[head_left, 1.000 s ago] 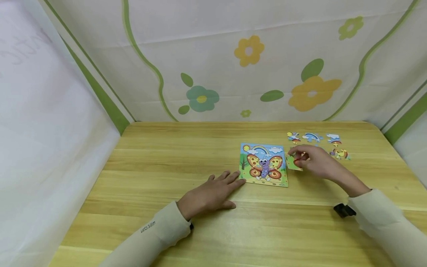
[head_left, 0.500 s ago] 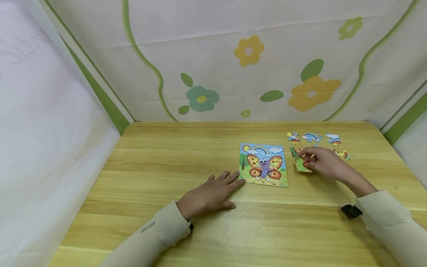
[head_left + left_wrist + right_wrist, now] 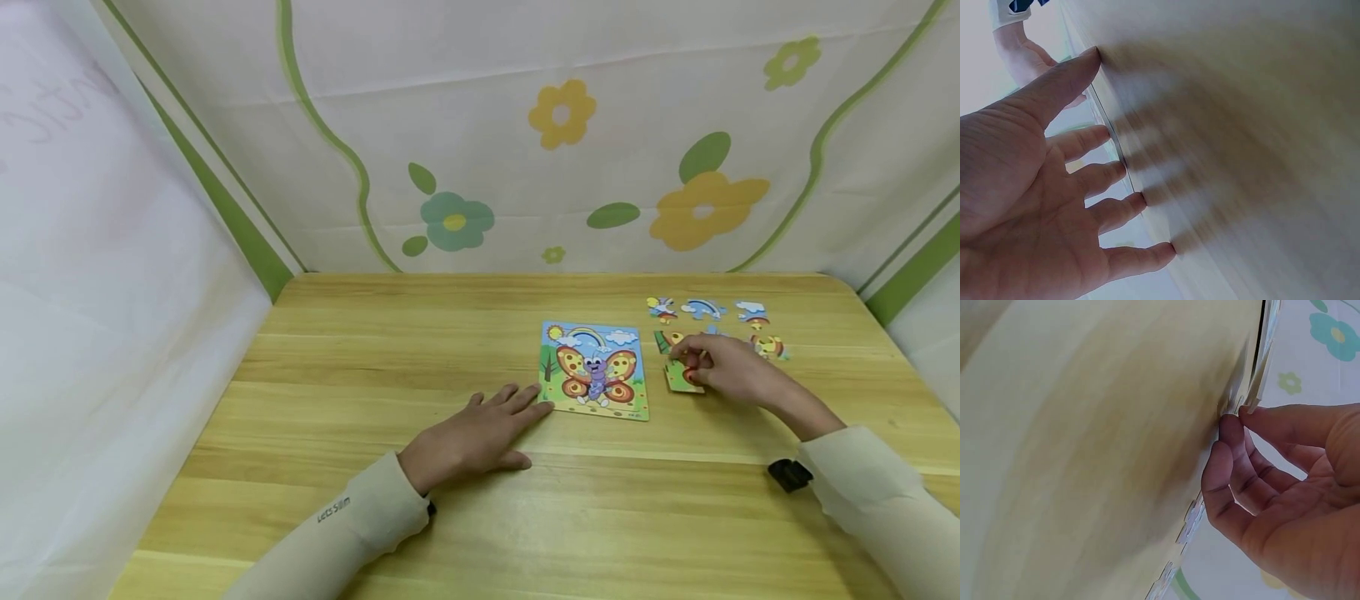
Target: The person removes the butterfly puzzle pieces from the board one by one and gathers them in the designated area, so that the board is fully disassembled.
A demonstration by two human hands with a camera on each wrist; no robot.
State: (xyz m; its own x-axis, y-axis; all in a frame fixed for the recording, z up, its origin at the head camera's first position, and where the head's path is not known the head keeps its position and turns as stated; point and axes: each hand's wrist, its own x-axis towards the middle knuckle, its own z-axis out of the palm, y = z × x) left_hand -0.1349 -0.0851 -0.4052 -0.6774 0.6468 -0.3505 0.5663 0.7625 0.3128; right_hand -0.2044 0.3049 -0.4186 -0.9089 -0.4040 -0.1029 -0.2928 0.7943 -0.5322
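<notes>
1. Left hand (image 3: 474,435) lies flat on the pale wooden surface (image 3: 375,367), palm down, fingers straight and spread, grip released and holding nothing. Its fingertips (image 3: 542,407) touch the near left corner of the square butterfly puzzle board (image 3: 594,369).
2. Left wrist view: same hand (image 3: 1035,206) pressed flat, fingertips at the board's thin edge (image 3: 1110,134). Blurred, no more detail.
3. Right hand (image 3: 731,368) is right of the board, fingers curled, grip pinching a green-and-red jigsaw piece (image 3: 681,377).
4. That piece sits low on the surface, just right of the board's right edge, apart from it. Can't tell whether it is lifted or lying flat.
5. Right wrist view: thumb and fingertips (image 3: 1235,425) close on the thin edge of the piece (image 3: 1259,381) against the surface. The picture side is not visible there.
6. Another small green-and-orange piece (image 3: 666,340) lies just behind the held one, beside the knuckles.
7. Loose pieces in a row near the far right of the surface: a sun-and-bug piece (image 3: 662,307), a blue rainbow piece (image 3: 702,309), a white cloud piece (image 3: 751,312). A yellow-orange wing piece (image 3: 769,346) lies just past the right hand.
8. Both arms wear cream sleeves (image 3: 352,525). A black strap (image 3: 789,475) shows at the right wrist.
9. Floral white-and-green fabric backdrop (image 3: 562,133) stands behind the surface.
</notes>
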